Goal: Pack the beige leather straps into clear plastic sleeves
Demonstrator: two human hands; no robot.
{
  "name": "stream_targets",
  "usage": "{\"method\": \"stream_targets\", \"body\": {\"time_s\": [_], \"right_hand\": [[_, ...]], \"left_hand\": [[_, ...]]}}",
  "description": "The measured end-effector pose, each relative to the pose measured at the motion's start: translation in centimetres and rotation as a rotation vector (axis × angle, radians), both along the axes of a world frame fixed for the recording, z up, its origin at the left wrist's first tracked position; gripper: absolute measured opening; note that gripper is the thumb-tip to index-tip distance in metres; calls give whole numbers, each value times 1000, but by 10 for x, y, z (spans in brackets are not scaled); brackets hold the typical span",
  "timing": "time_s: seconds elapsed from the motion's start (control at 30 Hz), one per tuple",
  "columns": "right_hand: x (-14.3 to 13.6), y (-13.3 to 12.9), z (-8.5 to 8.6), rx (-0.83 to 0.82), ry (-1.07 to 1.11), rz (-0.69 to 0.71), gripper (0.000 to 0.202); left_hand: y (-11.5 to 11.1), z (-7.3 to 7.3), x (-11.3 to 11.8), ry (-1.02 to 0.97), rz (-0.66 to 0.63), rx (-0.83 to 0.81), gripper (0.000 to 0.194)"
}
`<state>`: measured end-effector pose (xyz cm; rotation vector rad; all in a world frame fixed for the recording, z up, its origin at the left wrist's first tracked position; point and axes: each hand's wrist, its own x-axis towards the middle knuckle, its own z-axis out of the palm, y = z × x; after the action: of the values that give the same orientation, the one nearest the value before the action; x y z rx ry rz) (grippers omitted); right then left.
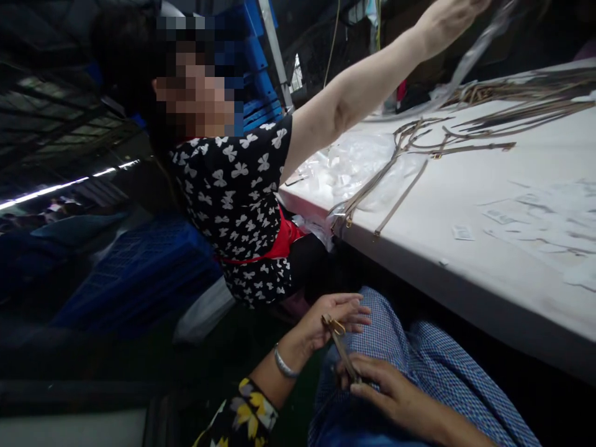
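Note:
Low in the view, above my lap, my right hand (384, 385) grips a folded tan strap (345, 357) between thumb and fingers. A gold metal buckle or clasp (335, 324) sits at the strap's upper end. It lies in front of the palm of my left hand (333, 313); I cannot tell whether they touch. The fingers of that left hand are stretched out towards the right, and a silver bangle (283, 361) circles the wrist. Part of the strap is hidden inside my right hand.
A white table (419, 248) runs along the right, bearing several tan straps (372, 180), clear plastic bags (349, 161) and paper tags (463, 233). A co-worker (233, 186) at the left reaches an arm over it. Blue plastic crates (139, 267) stand behind.

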<state>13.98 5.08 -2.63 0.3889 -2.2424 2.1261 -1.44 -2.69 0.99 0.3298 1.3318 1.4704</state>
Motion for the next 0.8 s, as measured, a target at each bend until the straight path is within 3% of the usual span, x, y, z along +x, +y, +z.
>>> {"method": "stream_targets", "body": {"time_s": [0.13, 0.2, 0.3, 0.37, 0.47, 0.57, 0.67, 0.8], "right_hand": [[9, 6, -7, 74, 13, -76, 23], [13, 12, -8, 103, -1, -145, 23], [18, 19, -5, 121, -34, -180, 22], [19, 20, -3, 122, -43, -162, 22], [18, 17, -2, 104, 7, -139, 23], [12, 13, -10, 95, 93, -67, 29], [8, 11, -22, 115, 103, 19, 37], [13, 10, -26, 155, 15, -12, 38]], "left_hand": [[4, -7, -7, 346, 70, -152, 39], [-6, -11, -9, 488, -4, -260, 49], [-25, -13, -5, 430, -210, -298, 59], [-35, -12, 2, 317, -242, -239, 53], [-40, -14, 12, 61, -164, -140, 37], [-32, -21, 11, -148, -22, -50, 34], [-17, -22, -1, -197, 175, -17, 32], [2, -9, -9, -152, 244, 15, 26]]}}
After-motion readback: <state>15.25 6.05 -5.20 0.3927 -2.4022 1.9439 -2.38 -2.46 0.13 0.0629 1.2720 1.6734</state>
